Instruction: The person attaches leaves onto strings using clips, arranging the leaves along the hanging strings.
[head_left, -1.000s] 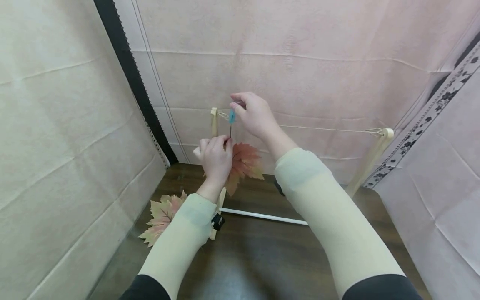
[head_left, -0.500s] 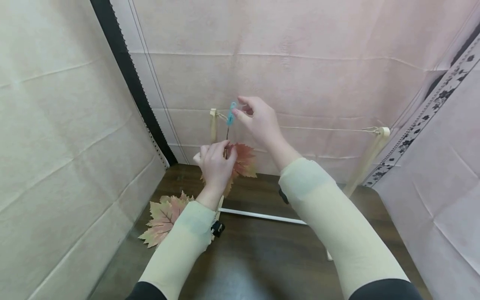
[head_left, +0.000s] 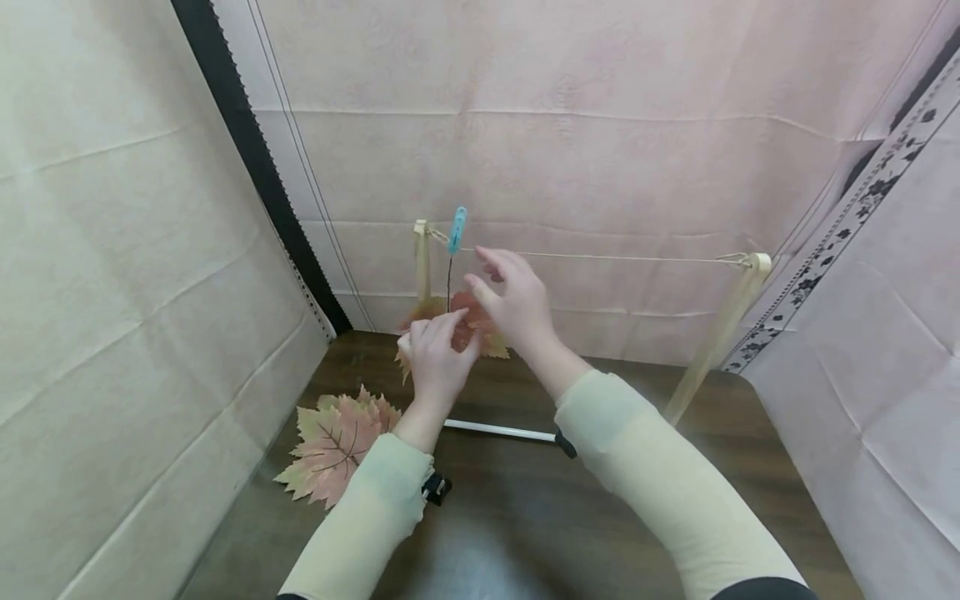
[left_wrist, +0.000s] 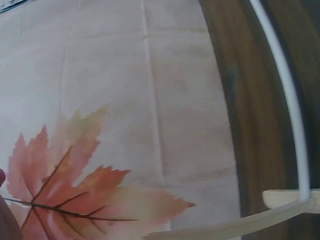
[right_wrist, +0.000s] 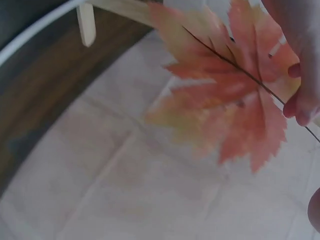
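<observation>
In the head view a blue clothespin (head_left: pixel 457 231) stands upright on the cord (head_left: pixel 600 257), near its left end. The dark stem of an artificial maple leaf (head_left: pixel 489 331) runs down from it. My left hand (head_left: pixel 438 354) is at the leaf, partly hiding it; in the right wrist view its fingertips (right_wrist: pixel 292 109) pinch the stem near the red-orange blade. My right hand (head_left: pixel 517 304) is just to the right, below the clothespin, thumb and index finger apart with nothing between them. The left wrist view shows the leaf (left_wrist: pixel 75 200) spread out, a fingertip at the edge.
Wooden posts, left (head_left: pixel 423 262) and right (head_left: pixel 716 333), hold up the cord. A white rod (head_left: pixel 498 430) runs low between them. More pink-and-green maple leaves (head_left: pixel 341 450) lie on the dark wooden table (head_left: pixel 517 517) at left. Pale cloth walls (head_left: pixel 600 175) enclose the table.
My right hand has come away from the clothespin and moved down and to the right. My left hand has slid lower along the stem, while the clothespin stays on the cord.
</observation>
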